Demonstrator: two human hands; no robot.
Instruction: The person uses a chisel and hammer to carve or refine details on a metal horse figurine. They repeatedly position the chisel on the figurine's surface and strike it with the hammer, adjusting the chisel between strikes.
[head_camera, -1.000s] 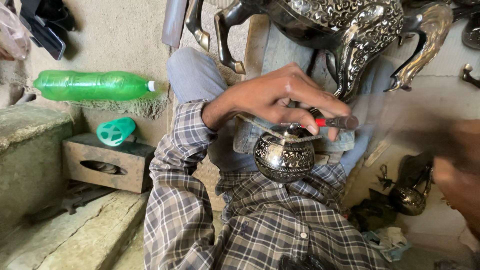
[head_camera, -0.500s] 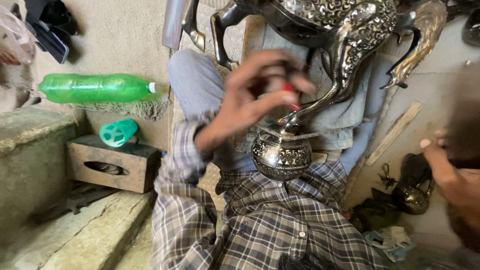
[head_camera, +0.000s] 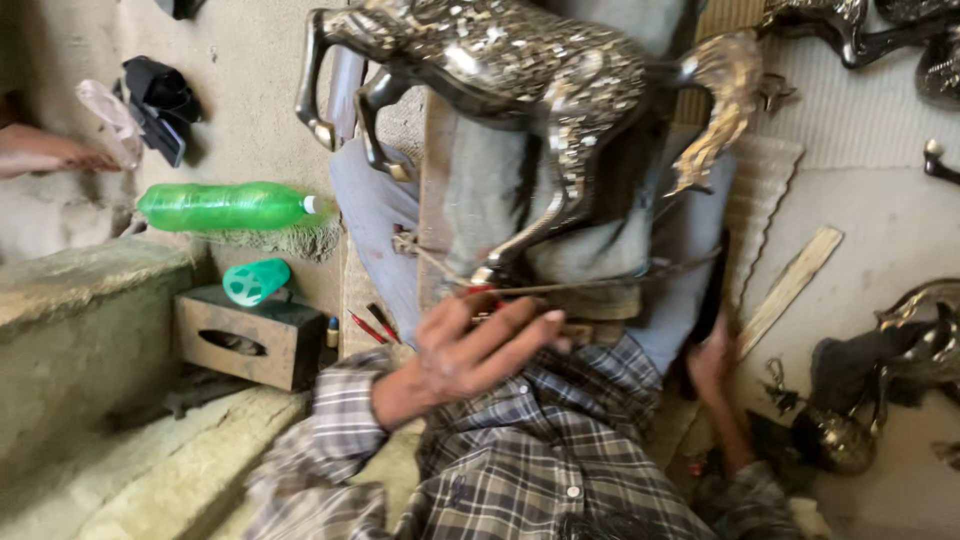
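A silver-and-black ornate metal horse figure stands on my lap, on grey trousers, with its gold tail to the right. My left hand, in a plaid sleeve, lies just below the horse's front hoof. Its fingers are stretched loosely over a thin red-handled tool, beside a long thin rod. My right hand reaches down beside my right thigh, and its fingers are hidden.
A green plastic bottle lies at the left above a teal cup on a wooden box. Red pens lie nearby. A wooden slat and dark metal pieces are at the right. Another person's limb shows at the far left.
The round metal pot that was under my left hand is gone from my lap. My left hand has dropped lower with fingers stretched out. My right hand moved in from the right edge to my thigh.
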